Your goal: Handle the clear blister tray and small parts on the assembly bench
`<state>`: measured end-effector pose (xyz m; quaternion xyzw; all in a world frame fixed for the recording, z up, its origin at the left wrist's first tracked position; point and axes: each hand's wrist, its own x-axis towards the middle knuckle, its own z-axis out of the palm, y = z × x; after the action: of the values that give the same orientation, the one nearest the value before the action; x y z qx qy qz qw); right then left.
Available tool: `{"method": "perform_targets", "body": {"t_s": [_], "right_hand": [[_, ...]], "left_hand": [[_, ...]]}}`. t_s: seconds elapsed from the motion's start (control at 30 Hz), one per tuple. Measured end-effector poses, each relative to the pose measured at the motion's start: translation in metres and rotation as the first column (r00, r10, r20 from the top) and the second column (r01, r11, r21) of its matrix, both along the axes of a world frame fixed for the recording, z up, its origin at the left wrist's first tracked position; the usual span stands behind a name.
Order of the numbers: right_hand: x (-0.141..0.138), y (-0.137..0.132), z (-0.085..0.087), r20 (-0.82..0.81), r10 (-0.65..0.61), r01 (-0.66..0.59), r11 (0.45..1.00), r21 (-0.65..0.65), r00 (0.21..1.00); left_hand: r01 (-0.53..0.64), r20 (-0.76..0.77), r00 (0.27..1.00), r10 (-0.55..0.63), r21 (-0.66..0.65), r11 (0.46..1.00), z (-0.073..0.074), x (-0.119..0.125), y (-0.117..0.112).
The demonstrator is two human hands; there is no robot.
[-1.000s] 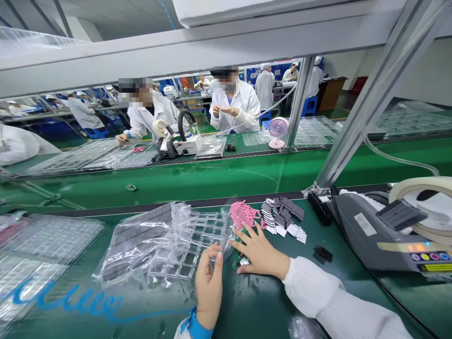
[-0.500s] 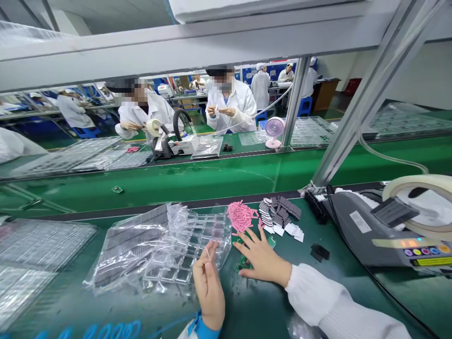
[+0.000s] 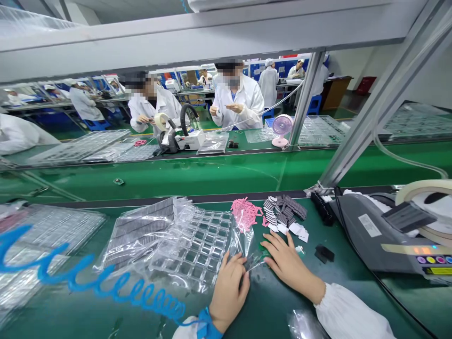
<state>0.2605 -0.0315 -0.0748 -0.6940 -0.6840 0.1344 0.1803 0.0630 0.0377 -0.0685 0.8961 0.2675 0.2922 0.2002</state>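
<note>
While the left hand [image 3: 229, 287] is pinching a small dark strip [image 3: 251, 263], fingers closed, the right hand [image 3: 287, 263] is lying flat and open, pinning a small green circuit board [image 3: 264, 248]; fitting them together looks next, needing careful alignment.

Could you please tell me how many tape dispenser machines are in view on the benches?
2: one grey tape dispenser at the near bench's right edge, and a white tape dispenser on the far bench across the green belt. Others may be hidden behind the frame.

The right hand [image 3: 287, 261] hides most of what seems a small green board [image 3: 263, 246]
</note>
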Motion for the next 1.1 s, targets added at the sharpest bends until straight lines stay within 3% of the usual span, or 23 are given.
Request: {"method": "perform_targets", "body": {"t_s": [0.17, 0.3, 0.4, 0.5, 0.57, 0.67, 0.77, 0.93, 1.1], "right_hand": [[-0.016, 0.019, 0.019, -0.1, -0.017, 0.018, 1.0, 0.015, 0.995], [-0.037, 0.046, 0.033, -0.143, 0.019, -0.022, 0.999, -0.024, 0.99], [-0.052, 0.061, 0.032, -0.143, 0.02, -0.028, 0.998, -0.056, 0.989], [-0.06, 0.068, 0.025, -0.171, 0.007, -0.019, 0.997, -0.069, 0.985], [-0.062, 0.07, 0.019, -0.202, -0.002, -0.013, 0.997, -0.075, 0.979], [-0.061, 0.07, 0.016, -0.249, 0.005, -0.026, 0.996, -0.08, 0.968], [-0.058, 0.061, 0.024, -0.283, 0.021, -0.043, 0.996, -0.073, 0.959], [-0.058, 0.04, 0.041, -0.319, 0.076, -0.101, 0.993, -0.062, 0.945], [-0.068, 0.032, 0.036, -0.33, 0.152, -0.18, 0.982, -0.056, 0.932]], "left_hand": [[0.039, -0.134, 0.991, -0.015, 0.18, 0.983, 0.001, -0.006, -0.01], [0.066, -0.211, 0.978, 0.0, 0.307, 0.95, 0.024, -0.021, -0.002], [-0.157, -0.24, 0.937, 0.254, 0.361, 0.919, 0.056, -0.037, 0.036], [-0.46, -0.29, 0.768, 0.571, 0.371, 0.807, 0.082, -0.049, 0.089], [-0.532, -0.382, 0.676, 0.63, 0.339, 0.776, 0.089, -0.053, 0.116], [-0.54, -0.515, 0.621, 0.591, 0.265, 0.799, 0.088, -0.055, 0.13], [-0.533, -0.572, 0.621, 0.536, 0.193, 0.824, 0.082, -0.061, 0.12], [-0.533, -0.581, 0.664, 0.471, 0.075, 0.843, 0.075, -0.086, 0.08], [-0.569, -0.592, 0.672, 0.445, -0.028, 0.822, 0.062, -0.112, 0.039]]}}
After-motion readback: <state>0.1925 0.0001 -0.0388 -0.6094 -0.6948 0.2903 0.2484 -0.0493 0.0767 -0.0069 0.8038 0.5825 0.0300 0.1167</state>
